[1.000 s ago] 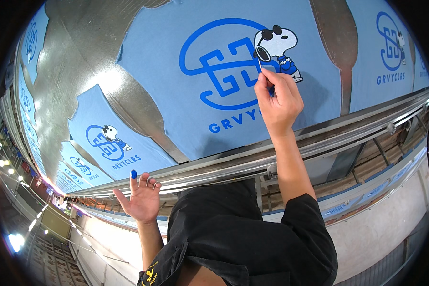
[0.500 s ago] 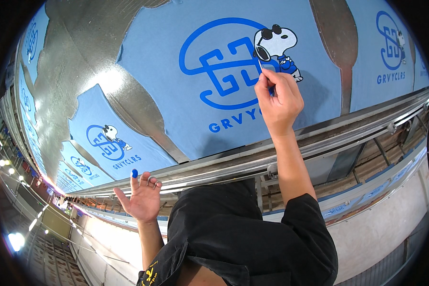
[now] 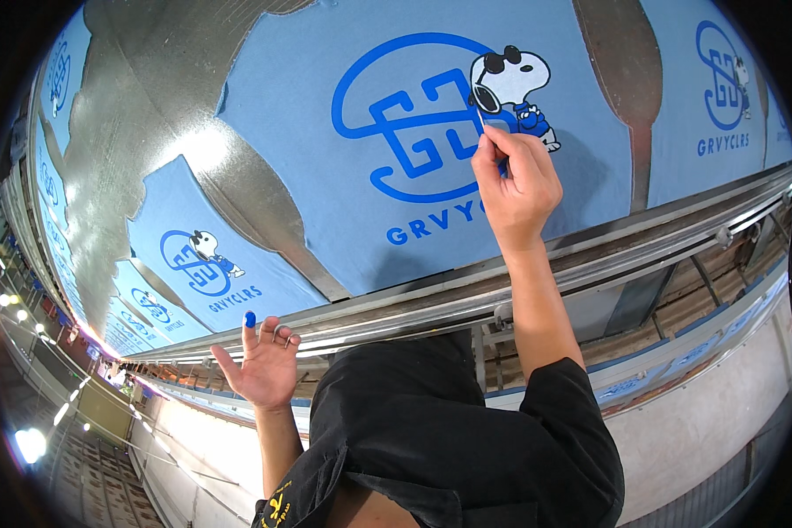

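A light blue cut fabric panel lies flat before me, printed with a darker blue line emblem, lettering and a white cartoon dog in sunglasses. Over the emblem, my right hand is closed in a pinch on a thin pale stick. The stick's upper end meets the print just beneath the dog's head; its tip is too small to make out. My left hand is held off the table's near edge, palm up, fingers apart and holding nothing. One fingertip wears a blue covering or blue colour.
Matching printed panels lie along the long shiny metal table, one to the right and several to the left. A metal rail runs along the near edge. Below it, other blue printed pieces show.
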Motion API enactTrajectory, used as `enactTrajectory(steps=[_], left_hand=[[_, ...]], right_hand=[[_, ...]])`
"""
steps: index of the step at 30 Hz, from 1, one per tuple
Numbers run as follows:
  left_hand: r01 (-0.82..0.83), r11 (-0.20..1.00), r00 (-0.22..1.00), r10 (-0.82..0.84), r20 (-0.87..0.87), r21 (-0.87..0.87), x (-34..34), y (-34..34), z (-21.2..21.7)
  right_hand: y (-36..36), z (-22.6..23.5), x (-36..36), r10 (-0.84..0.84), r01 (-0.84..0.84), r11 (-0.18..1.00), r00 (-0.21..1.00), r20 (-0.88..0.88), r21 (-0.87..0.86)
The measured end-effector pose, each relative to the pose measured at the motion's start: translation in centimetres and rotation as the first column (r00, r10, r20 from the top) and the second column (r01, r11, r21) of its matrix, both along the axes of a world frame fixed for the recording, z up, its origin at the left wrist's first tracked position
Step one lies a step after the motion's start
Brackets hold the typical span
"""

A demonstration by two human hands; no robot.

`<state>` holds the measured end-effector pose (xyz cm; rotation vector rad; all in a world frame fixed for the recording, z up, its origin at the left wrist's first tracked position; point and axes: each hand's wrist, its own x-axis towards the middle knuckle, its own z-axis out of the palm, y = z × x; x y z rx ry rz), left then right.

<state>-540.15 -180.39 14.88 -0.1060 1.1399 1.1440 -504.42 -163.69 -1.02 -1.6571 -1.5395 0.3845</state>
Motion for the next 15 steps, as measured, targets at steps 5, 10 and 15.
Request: enactTrajectory(steps=[5,10,15], left_hand=[[-0.001,1.0,1.0,0.001,-0.005,0.0,0.08,0.12,0.02],[0.004,1.0,1.0,-0.004,-0.005,-0.003,0.3,0.12,0.1],[-0.01,1.0,1.0,0.009,-0.009,-0.003,0.19,-0.01,0.16]], right_hand=[[0.15,-0.09,-0.14,-0.001,0.001,1.0,1.0,-0.023,0.01],[-0.18,-0.05,0.0,-0.026,0.026,0.999,1.0,-0.015,-0.02],[-0.07,-0.08,0.12,-0.018,0.018,1.0,1.0,-0.02,-0.015]])
